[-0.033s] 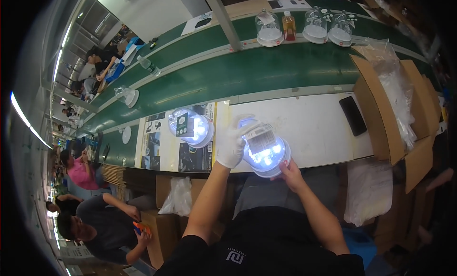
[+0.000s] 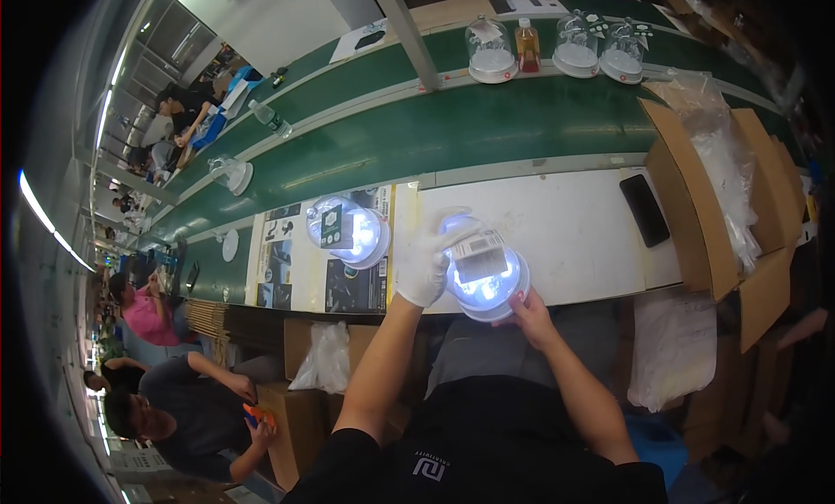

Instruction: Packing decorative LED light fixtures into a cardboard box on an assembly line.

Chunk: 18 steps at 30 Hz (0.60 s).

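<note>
A lit clear dome lamp [image 2: 489, 293] with a round white base is tilted between my hands, just over the near edge of the bench. My left hand [image 2: 424, 265], in a white glove, is closed around the dome's upper side. Bare, my right hand [image 2: 532, 318] grips the rim of the base with thumb and fingers. A printed paper tag [image 2: 481, 256] lies across the dome's front. To the left stands a second lit dome lamp [image 2: 370, 241] with a dark green tag [image 2: 331, 226], resting on printed cardboard [image 2: 287, 259].
A black phone [image 2: 643, 210] lies beside an open carton [image 2: 687, 200] holding clear plastic bags. Beyond the bench runs a green conveyor [image 2: 487, 130]. Several unlit domes, one here [image 2: 491, 52], and an amber bottle [image 2: 527, 47] stand behind it. A co-worker [image 2: 187, 408] sits at lower left.
The dome lamp in my hands has shifted very slightly, and its tag sits a little lower. Both hands keep their hold.
</note>
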Motion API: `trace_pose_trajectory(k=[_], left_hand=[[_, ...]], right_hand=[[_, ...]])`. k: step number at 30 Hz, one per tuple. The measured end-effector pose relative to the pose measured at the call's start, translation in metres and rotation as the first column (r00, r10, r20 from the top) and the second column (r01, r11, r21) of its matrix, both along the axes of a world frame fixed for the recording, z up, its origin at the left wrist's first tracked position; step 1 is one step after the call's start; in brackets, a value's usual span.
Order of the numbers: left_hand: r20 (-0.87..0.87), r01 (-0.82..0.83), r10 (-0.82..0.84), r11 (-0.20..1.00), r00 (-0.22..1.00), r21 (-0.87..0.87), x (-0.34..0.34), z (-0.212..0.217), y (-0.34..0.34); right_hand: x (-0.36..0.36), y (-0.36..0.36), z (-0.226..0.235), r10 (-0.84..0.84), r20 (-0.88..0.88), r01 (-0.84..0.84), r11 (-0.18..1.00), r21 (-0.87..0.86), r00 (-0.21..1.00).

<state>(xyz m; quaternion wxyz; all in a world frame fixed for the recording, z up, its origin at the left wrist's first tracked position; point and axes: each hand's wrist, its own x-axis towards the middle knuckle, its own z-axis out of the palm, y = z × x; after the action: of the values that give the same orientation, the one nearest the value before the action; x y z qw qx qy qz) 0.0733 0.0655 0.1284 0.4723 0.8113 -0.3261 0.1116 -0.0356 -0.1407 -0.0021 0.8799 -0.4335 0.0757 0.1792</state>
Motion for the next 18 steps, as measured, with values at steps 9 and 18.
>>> trace_pose_trajectory(k=[9,18], left_hand=[[-0.108,-0.072,0.083,0.992,0.991,0.104,-0.028,0.015,-0.036],[0.134,-0.330,0.303,0.812,0.943,0.482,-0.041,0.026,-0.055]], right_hand=[[0.005,-0.028,-0.020,0.083,-0.183,-0.154,0.894,-0.420,0.980],[0.002,-0.043,-0.026,0.196,-0.272,-0.315,0.797,-0.515,0.942]])
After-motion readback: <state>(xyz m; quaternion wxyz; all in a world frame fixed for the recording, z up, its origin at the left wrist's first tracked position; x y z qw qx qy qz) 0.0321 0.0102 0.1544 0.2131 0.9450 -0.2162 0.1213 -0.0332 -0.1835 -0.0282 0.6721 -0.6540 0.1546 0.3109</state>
